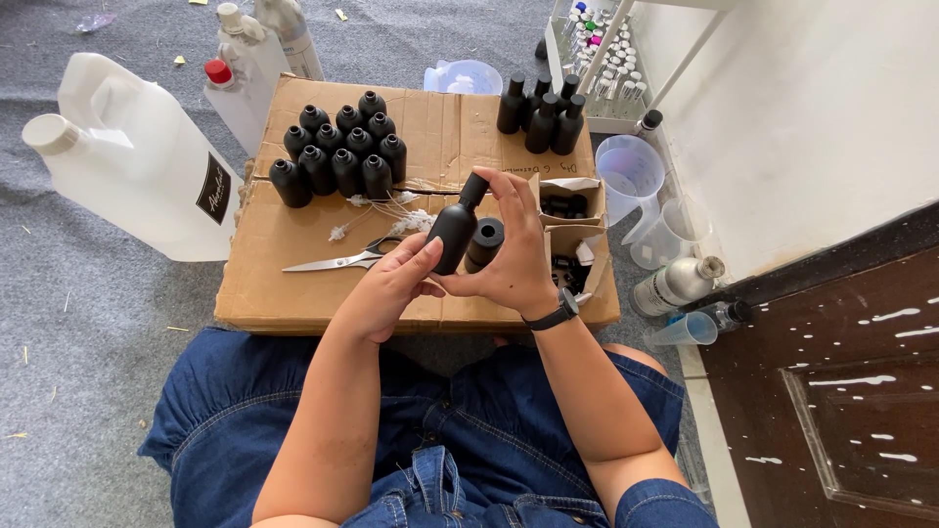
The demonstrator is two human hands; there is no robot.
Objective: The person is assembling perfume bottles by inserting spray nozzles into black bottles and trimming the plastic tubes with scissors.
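While my left hand (391,288) clenches the black bottle (453,235) at frame centre above the cardboard box (293,284), my right hand (514,259) grip pinches its cap (474,189), mid-capping I judge, needing a firm twist next.

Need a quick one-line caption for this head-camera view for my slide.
Both hands, left hand and right hand, hold a matte black bottle above a flattened cardboard box bearing more black bottles and scissors.
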